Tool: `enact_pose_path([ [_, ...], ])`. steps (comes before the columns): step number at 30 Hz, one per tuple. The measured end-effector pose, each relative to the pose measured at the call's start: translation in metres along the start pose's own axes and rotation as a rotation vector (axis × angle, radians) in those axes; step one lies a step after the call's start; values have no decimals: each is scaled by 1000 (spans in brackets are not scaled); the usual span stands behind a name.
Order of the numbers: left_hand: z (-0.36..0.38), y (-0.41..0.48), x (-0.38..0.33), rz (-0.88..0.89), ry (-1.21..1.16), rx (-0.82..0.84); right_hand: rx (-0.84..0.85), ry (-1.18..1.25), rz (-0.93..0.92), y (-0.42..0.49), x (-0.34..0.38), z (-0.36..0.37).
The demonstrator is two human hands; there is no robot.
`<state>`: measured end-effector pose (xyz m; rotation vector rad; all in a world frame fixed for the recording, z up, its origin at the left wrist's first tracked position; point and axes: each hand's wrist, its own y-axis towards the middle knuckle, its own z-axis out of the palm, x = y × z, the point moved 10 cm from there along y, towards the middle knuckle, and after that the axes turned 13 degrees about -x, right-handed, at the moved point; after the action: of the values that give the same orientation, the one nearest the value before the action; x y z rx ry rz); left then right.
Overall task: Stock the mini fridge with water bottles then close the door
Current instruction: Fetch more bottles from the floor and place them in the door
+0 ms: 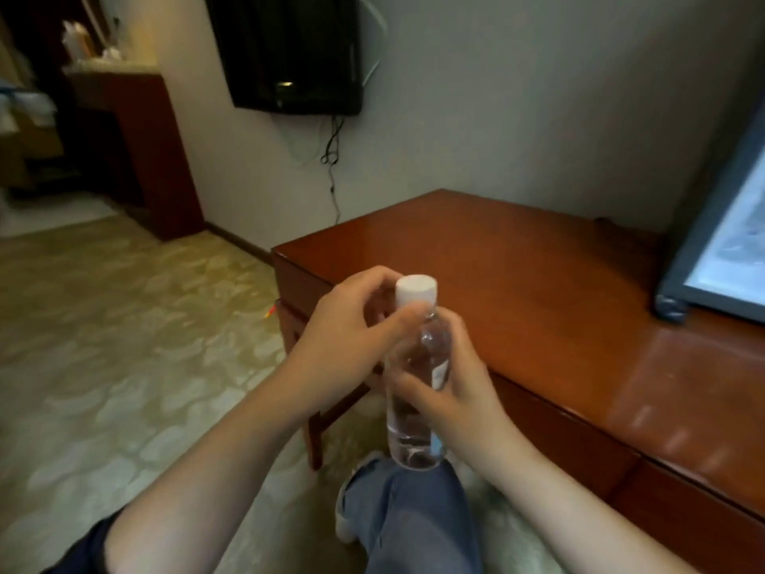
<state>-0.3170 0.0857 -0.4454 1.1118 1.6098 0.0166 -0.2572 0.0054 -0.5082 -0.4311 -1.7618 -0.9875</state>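
Jeans-covered knee (410,515) rises at the bottom edge, and the base of a clear water bottle (416,412) sits right over it; contact between them cannot be judged. The bottle stands upright, in front of the bench (538,283) and not on it. The right grip (453,393) wraps the bottle's middle from the right side, fingers curled round the label. The left grip (343,325) closes on the neck, thumb just under the white cap (416,292), fingers curled behind it. A grey-framed panel (699,258) stands on the bench at the far right, well apart from the bottle.
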Motion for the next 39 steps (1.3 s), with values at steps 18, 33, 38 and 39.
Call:
enact_pose_path([
  [18,255,-32,-185,120,-502,714,-891,277,-23,-26,83,-327],
  [33,351,-126,-349,513,-457,633,-1182,-264,-181,-141,216,-493],
  [38,361,-167,-390,552,-597,686,-1251,-456,-288,-186,257,-511],
  [39,363,-176,-396,543,-622,704,-1259,-490,-307,-195,265,-512],
])
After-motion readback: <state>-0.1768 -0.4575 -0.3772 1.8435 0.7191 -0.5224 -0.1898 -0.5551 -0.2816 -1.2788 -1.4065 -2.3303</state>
